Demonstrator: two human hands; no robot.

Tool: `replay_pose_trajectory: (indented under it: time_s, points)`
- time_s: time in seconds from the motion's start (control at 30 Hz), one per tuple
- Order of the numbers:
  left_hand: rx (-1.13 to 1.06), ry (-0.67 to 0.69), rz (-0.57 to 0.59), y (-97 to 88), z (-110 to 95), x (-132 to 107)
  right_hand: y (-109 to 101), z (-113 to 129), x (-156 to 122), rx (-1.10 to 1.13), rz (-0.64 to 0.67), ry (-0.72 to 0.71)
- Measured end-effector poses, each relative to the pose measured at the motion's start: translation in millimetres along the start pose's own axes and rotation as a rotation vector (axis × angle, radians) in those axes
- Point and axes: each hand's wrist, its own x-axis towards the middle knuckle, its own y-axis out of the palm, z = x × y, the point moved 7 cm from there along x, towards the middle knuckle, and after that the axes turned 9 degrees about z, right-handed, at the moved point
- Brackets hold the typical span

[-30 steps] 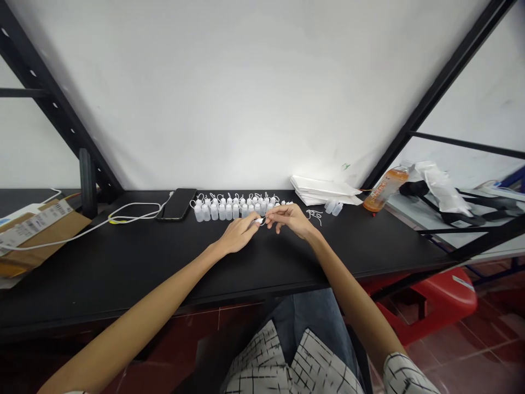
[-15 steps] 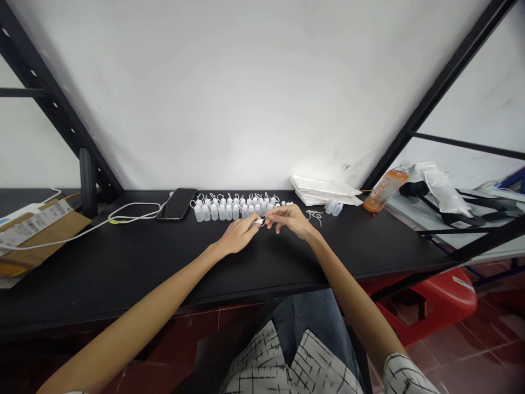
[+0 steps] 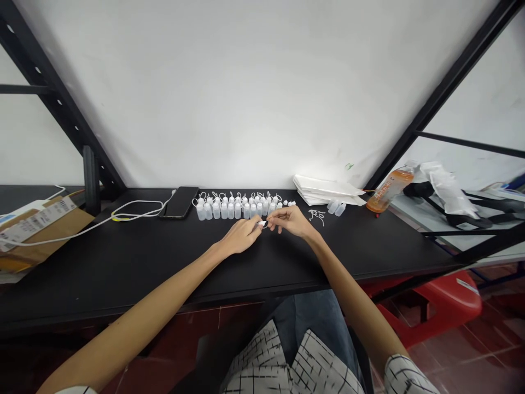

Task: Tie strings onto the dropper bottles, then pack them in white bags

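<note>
White plastic dropper bottles [image 3: 223, 210] stand upright in a close cluster along the back edge of a black table [image 3: 123, 268], thin looped cords rising from their tips. Left hand [image 3: 241, 235]: fingers drawn narrowly together, pinching a small white plastic piece [image 3: 261, 223], too small to identify exactly, just in front of the cluster's right end. Right hand [image 3: 290, 220]: thumb and forefinger closed narrowly at the same piece, from the opposite side; any thread between them is too fine to tell.

Left of the bottles: a black smartphone [image 3: 179, 202] lying flat, with a white charging cable [image 3: 135, 210] looping towards a labelled cardboard parcel [image 3: 41, 232]. Right of them: loose white cords [image 3: 316, 216], two small white bottles [image 3: 336, 207] lying down, and a stack of white paper [image 3: 328, 190]. Farther right, near the table's end: a tilted plastic bottle of orange liquid [image 3: 389, 190].
</note>
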Motion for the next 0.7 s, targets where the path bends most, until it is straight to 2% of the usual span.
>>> replay_pose_trajectory:
  time_s: [0.37, 0.6, 0.7]
  points:
    - [0.164, -0.023, 0.034, 6.9, 0, 2, 7, -9, 2, -0.083, 0.052, 0.053]
    - [0.069, -0.001, 0.026, -0.8, 2, 0, 11, 0, 4, 0.007, 0.055, -0.001]
    - [-0.012, 0.000, 0.005, -6.7, 5, -3, 5, 5, 2, 0.048, 0.034, -0.001]
